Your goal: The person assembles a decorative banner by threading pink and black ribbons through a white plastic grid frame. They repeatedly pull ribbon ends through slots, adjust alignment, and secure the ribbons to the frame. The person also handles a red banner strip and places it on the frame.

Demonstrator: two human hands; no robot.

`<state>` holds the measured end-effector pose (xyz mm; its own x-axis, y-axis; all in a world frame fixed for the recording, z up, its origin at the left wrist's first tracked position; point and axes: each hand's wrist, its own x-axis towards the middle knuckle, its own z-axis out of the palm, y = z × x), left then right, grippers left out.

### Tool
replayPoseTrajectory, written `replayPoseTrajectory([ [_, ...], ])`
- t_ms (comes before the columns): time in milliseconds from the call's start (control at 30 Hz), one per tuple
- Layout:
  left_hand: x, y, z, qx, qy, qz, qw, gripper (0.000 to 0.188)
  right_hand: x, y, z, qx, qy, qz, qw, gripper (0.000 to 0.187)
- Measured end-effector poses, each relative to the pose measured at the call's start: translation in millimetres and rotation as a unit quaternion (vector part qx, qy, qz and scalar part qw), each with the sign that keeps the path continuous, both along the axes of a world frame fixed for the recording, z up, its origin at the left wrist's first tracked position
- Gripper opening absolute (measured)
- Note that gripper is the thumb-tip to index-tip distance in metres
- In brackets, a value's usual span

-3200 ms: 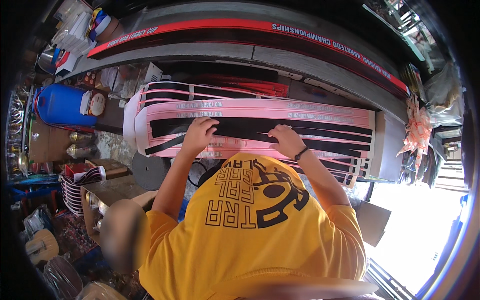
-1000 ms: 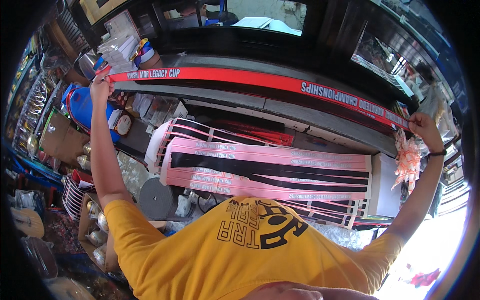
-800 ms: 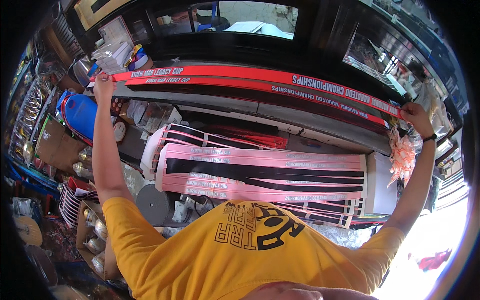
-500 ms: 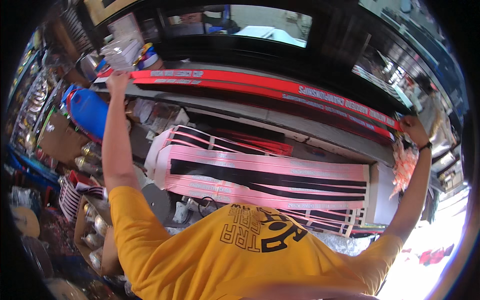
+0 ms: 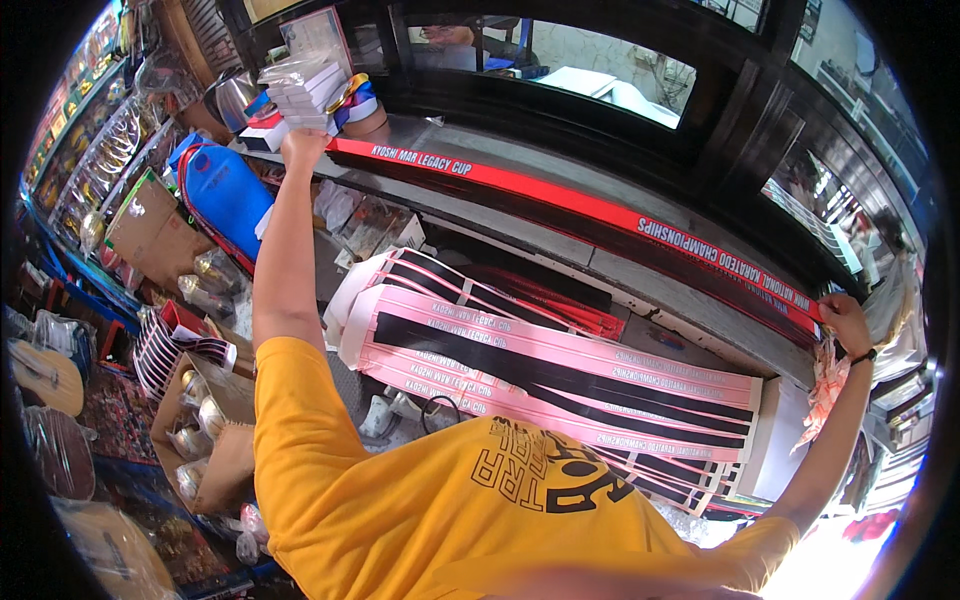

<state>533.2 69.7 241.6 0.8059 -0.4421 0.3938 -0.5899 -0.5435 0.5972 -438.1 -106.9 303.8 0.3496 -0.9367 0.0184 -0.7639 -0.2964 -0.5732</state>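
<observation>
A long red ribbon (image 5: 560, 195) with white lettering is stretched taut between my two raised arms, along the grey ledge. Its left end is in the closed fingers of my left hand (image 5: 305, 150), beside a stack of white boxes (image 5: 305, 95). At the far right my right hand (image 5: 845, 322) pinches the other end, where a second layer shows below the first. Nearer to me lies a stack of pink transfer sheets (image 5: 560, 365) with black strips and pale lettering. Red ribbons (image 5: 590, 318) lie behind that stack.
A dark-framed window (image 5: 600, 80) rises behind the ledge (image 5: 520, 160). On the left are a blue bag (image 5: 225, 200), a cardboard box (image 5: 205, 440) holding round wrapped items, and packed shelves. Crumpled orange-and-white plastic (image 5: 825, 390) hangs by my right forearm.
The whole view has shifted and tilted. Two ribbon layers that showed side by side now mostly overlap as one band. Both hands still hold the ends.
</observation>
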Motion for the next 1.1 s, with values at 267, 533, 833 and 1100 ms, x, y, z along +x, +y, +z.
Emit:
replayPoseTrajectory([
  [267, 11, -6, -20, 0.039, -0.080, 0.017, 0.996, 0.021, 27, 15, 4, -0.013, 0.046, 0.011, 0.999, 0.019],
  [533, 108, -23, -55, 0.296, -0.418, -0.073, 0.856, 0.027, 31, 15, -4, -0.060, 0.151, 0.015, 0.987, 0.025],
  [833, 65, -13, -41, 0.022, -0.156, -0.044, 0.987, 0.019, 51, 17, -8, -0.021, 0.092, -0.005, 0.996, 0.021],
  [1100, 67, -11, -39, 0.030, -0.154, -0.063, 0.986, 0.018, 46, 11, -13, -0.035, 0.081, 0.000, 0.996, 0.021],
])
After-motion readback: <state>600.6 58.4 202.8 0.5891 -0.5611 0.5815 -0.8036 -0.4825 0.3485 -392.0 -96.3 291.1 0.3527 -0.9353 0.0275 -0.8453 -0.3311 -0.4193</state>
